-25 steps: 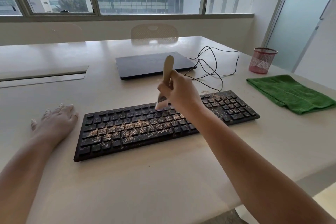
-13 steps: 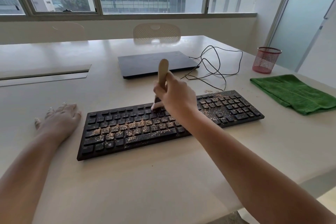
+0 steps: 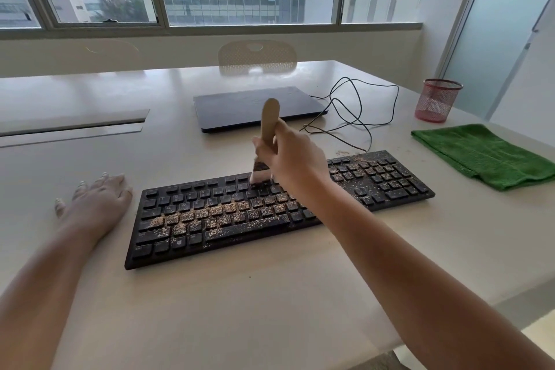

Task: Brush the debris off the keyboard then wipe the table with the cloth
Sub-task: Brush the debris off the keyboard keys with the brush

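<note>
Gripped in the right hand (image 3: 295,164), the brush (image 3: 264,141) has slid leftward along the keyboard (image 3: 210,219) top rows, crumbs remaining below; the left hand (image 3: 96,200) lies flat, fingers spread, beside it.

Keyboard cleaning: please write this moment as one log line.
step: brushing | right hand: holds brush on keyboard | left hand: flat on table | cloth: untouched

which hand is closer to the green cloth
Right. The right hand grips the brush over the middle of the keyboard, with the green cloth off to its right. The left hand rests on the table beyond the keyboard's far left end.
</note>
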